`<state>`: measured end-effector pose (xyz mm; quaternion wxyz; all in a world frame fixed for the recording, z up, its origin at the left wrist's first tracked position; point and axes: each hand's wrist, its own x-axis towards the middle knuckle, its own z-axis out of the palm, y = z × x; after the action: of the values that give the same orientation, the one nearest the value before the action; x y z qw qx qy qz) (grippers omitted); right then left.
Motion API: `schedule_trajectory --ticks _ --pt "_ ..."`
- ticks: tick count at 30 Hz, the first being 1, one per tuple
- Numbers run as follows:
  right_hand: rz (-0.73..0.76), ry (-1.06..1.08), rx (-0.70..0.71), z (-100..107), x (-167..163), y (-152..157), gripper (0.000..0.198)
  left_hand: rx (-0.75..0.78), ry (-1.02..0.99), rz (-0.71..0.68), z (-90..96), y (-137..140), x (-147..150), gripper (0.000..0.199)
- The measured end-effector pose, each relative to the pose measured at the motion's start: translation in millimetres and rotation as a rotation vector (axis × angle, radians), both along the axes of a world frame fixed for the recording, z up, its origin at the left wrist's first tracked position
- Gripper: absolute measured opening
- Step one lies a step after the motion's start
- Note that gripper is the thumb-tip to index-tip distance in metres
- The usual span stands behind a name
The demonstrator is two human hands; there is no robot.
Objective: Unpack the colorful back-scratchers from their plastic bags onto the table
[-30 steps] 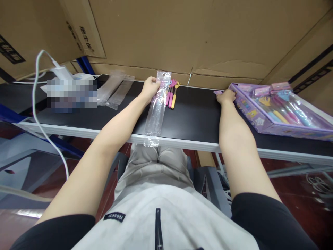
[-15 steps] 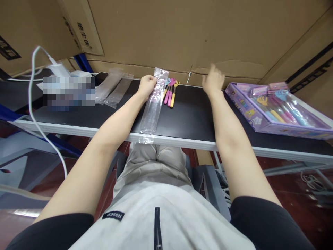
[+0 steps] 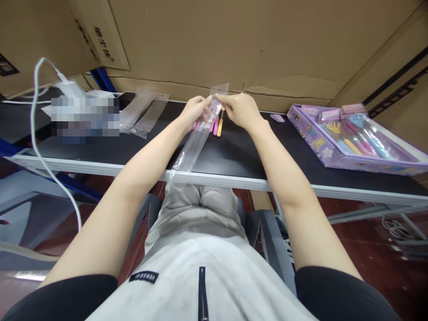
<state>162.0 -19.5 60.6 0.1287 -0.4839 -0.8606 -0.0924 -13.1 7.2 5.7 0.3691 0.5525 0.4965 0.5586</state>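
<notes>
Both hands are closed at the top end of a long clear plastic bag (image 3: 190, 151), which slants down over the table's front edge. My left hand (image 3: 196, 112) pinches the bag's left side near its top. From the right, my right hand (image 3: 243, 110) grips the bag's upper right edge with thumb and fingertips. Under and beside the bag lie several small forks (image 3: 220, 127) with pink and yellow handles; their heads are mostly hidden by the bag and my fingers.
At the right stands a purple display box (image 3: 334, 154) holding bagged forks. A small pink card (image 3: 277, 117) lies beside it. More clear bags (image 3: 152, 113) are at the left, near a white cable (image 3: 36, 133). Cardboard (image 3: 200, 40) walls the table's back.
My right hand has come left from near the back of the table and taken hold of the bag's top. The bag has tilted more. A pink card now shows where that hand was.
</notes>
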Motion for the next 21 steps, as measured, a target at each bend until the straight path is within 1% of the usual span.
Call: schedule_trajectory --ticks 1,2,4,5,6,8,10,11,14,16,18,19,21 --pt "-0.035 0.021 0.011 2.0 4.0 -0.4 0.055 0.028 0.059 -0.008 2.2 -7.5 1.9 0.021" --pt "-0.075 0.04 0.03 4.2 8.2 -0.7 0.055 0.096 0.131 -0.016 4.3 -15.6 3.9 0.023" --pt "-0.169 0.077 0.083 8.8 16.3 -1.0 0.057 0.272 0.296 -0.047 7.2 -31.4 9.2 0.045" --pt "-0.209 0.097 0.109 10.8 20.0 -1.1 0.057 0.336 0.372 -0.062 7.8 -38.1 12.6 0.056" --pt "-0.241 0.119 0.13 12.5 23.3 -1.1 0.058 0.373 0.439 -0.076 7.9 -43.6 16.3 0.063" --pt "-0.287 0.162 0.147 14.2 28.5 -0.3 0.057 0.389 0.537 -0.079 8.6 -50.9 23.6 0.065" --pt "-0.308 0.196 0.153 13.5 32.0 1.7 0.059 0.375 0.604 -0.05 13.9 -54.2 27.7 0.062" --pt "-0.312 0.208 0.159 12.3 33.2 3.3 0.061 0.363 0.648 -0.02 19.3 -54.8 27.3 0.062" --pt "-0.307 0.223 0.161 7.4 35.6 8.9 0.068 0.294 0.851 0.121 45.6 -52.5 12.5 0.069" --pt "-0.293 0.216 0.132 3.6 36.6 12.6 0.071 0.22 0.929 0.235 64.8 -46.2 -9.1 0.067" --pt "-0.272 0.2 0.088 -0.8 37.3 16.1 0.07 0.14 0.967 0.318 77.2 -35.4 -38.2 0.069" --pt "-0.261 0.19 0.063 -3.4 37.7 18.1 0.069 0.098 0.956 0.36 79.6 -28.9 -54.3 0.068" --pt "-0.244 0.156 0.001 -10.0 38.7 23.6 0.066 -0.048 0.965 0.381 76.1 -16.0 -86.6 0.07"
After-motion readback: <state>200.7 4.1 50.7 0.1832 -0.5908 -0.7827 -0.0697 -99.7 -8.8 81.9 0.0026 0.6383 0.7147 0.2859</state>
